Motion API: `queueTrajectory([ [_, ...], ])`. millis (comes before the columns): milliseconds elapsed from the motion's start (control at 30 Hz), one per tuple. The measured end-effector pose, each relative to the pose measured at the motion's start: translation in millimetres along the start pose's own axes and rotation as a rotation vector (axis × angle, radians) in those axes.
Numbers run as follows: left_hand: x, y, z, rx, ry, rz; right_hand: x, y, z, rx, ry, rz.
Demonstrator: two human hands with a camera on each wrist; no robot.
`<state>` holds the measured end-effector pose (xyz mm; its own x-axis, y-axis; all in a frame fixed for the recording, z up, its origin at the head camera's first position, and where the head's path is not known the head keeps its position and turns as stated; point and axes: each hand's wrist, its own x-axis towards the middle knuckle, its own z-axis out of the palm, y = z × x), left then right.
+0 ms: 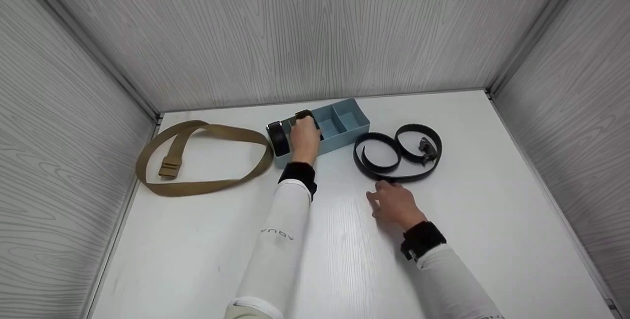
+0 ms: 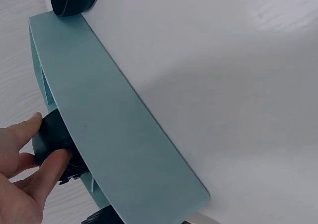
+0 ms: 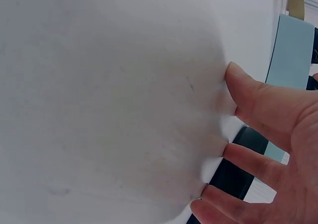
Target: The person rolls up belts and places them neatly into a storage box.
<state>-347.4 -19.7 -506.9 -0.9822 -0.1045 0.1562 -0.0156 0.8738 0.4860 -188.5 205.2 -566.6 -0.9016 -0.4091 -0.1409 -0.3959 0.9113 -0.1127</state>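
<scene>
A blue-grey divided box [image 1: 344,138] stands at the back middle of the table. My left hand [image 1: 305,138] reaches into it and grips a rolled black belt [image 2: 52,134] between thumb and fingers, as the left wrist view shows. Another rolled black belt [image 1: 279,139] fills the box's left end compartment. To the right, a loosely coiled black belt [image 1: 406,178] with a dark buckle [image 1: 427,149] lies on the table. My right hand [image 1: 395,204] rests its spread fingertips on the tabletop, just in front of that belt. Whether they touch it I cannot tell.
A tan webbing belt [image 1: 182,189] with a plastic buckle [image 1: 170,168] lies in a wide loop left of the box, its right end close to the box. Wood-grain panels [image 1: 315,33] wall the white table [image 1: 339,260] at the back and both sides.
</scene>
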Motion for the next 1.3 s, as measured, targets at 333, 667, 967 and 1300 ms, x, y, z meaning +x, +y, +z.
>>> queueTrajectory([
  [333, -9.4, -15.2, 2.5, -0.144, 0.002, 0.026, -0.9, -0.9, 1.9, -0.02, 0.031, -0.017],
  [667, -8.6, -21.4, 1.2, -0.086, -0.112, 0.009, -1.5, -0.8, 1.4, -0.031, 0.032, -0.01],
  [967, -5.9, -22.4, 0.3, 0.078, -0.159, 0.134, -0.9, -0.8, 2.6, -0.025, 0.025, -0.009],
  [1300, -3.0, -23.4, -6.7, 0.079, -0.23, 0.141, -2.4, 0.6, 1.3, 0.01, 0.037, -0.011],
])
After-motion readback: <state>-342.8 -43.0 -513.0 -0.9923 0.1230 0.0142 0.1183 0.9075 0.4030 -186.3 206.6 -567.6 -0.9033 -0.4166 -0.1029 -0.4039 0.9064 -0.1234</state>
